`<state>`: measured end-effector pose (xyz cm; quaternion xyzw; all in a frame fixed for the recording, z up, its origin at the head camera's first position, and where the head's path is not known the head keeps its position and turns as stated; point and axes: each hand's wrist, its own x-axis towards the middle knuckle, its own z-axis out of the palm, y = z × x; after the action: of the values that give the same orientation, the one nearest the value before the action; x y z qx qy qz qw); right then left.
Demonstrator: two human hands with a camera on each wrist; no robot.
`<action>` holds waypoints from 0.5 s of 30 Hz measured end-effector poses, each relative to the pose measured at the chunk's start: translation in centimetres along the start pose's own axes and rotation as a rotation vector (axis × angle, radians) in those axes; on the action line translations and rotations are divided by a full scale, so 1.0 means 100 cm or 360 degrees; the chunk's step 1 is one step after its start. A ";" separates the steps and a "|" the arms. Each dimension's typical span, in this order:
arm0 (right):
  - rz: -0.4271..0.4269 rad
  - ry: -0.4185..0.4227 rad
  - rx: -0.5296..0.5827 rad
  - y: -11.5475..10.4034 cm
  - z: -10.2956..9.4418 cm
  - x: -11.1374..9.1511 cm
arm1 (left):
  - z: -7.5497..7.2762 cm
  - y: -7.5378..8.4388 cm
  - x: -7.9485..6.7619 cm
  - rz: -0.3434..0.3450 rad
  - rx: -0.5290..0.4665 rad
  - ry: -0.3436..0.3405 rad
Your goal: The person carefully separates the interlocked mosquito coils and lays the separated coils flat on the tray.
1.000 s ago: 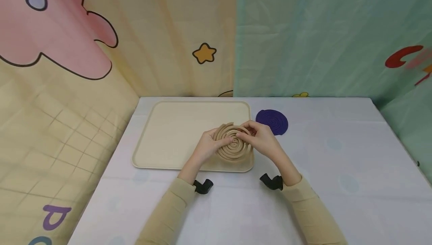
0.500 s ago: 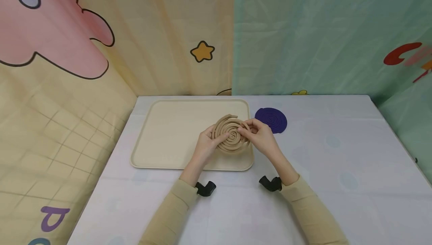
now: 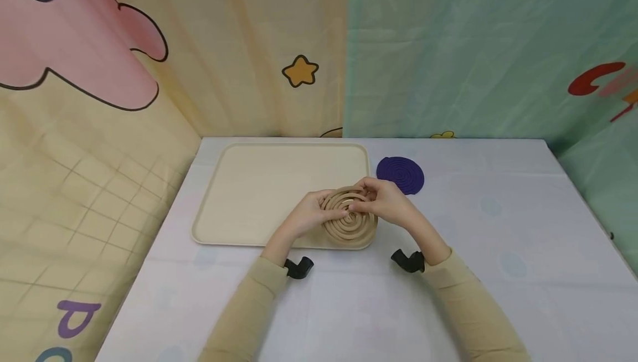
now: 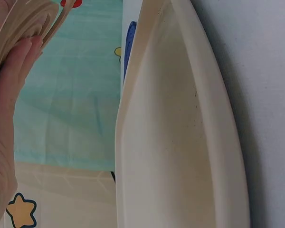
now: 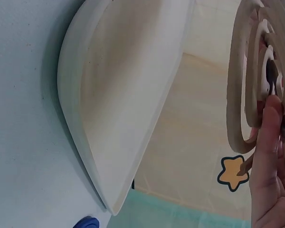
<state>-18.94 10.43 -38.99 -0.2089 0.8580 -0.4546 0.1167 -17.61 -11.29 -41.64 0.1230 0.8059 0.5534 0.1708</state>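
Note:
A beige spiral coil of a flat, bendable strip [image 3: 351,233] is held up over the near right corner of the cream tray [image 3: 279,196]. My left hand [image 3: 308,215] grips its left side, thumb across the front and fingers behind. On the other side my right hand [image 3: 390,202] pinches the coil near its middle and upper right edge. Gaps show between the coil's turns [image 5: 236,95] in the right wrist view. Fingers support the coil from behind in the left wrist view, where most of it is cut off by the frame.
A dark purple spiral coil [image 3: 400,175] lies flat on the white table [image 3: 498,229], just right of the tray. Printed curtains [image 3: 448,46] stand behind and at the sides. Black wrist cameras [image 3: 299,268] are strapped at both wrists.
Both hands keep hold of the beige coil. It rose slightly, then came down and tilted, and its loose outer end at the top no longer sticks out.

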 end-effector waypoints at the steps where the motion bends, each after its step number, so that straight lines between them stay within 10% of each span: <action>1: -0.0002 -0.0010 -0.0011 0.000 0.000 0.000 | 0.000 0.000 0.000 -0.0003 -0.0016 -0.0020; 15: 0.0040 -0.0081 0.0183 0.004 0.001 0.004 | -0.003 -0.006 0.000 -0.0173 -0.0639 -0.0136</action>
<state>-19.36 10.39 -39.33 -0.2026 0.8298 -0.4961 0.1558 -17.78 -11.75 -42.06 0.0662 0.6768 0.6871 0.2557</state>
